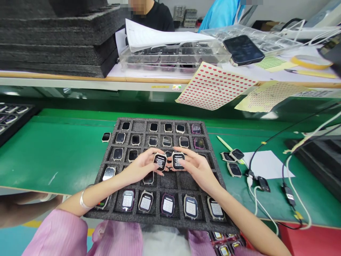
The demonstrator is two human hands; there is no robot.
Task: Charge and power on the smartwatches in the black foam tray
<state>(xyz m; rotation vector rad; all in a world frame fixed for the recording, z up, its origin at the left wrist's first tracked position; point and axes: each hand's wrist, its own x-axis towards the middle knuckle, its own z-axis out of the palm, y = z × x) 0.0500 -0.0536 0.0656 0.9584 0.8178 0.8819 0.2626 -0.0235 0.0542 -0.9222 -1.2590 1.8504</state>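
Note:
A dark foam tray (112,209) with square pockets lies on the green table in front of me, holding several small smartwatch bodies. My left hand (140,167) is closed on one watch body (160,160) with a lit text screen. My right hand (195,167) grips a second watch body (178,160), also showing text. Both are held side by side just above the tray's middle rows. The front row holds watches (167,205) with white labels on their faces.
Three loose watches (234,169) lie right of the tray by a white sheet (266,164), a pen and charging cables (289,193). Another foam tray (10,117) sits far left. A raised shelf carries foam stacks (58,35), clear trays, a phone (243,49), sticker sheets (213,87). Two people are behind it.

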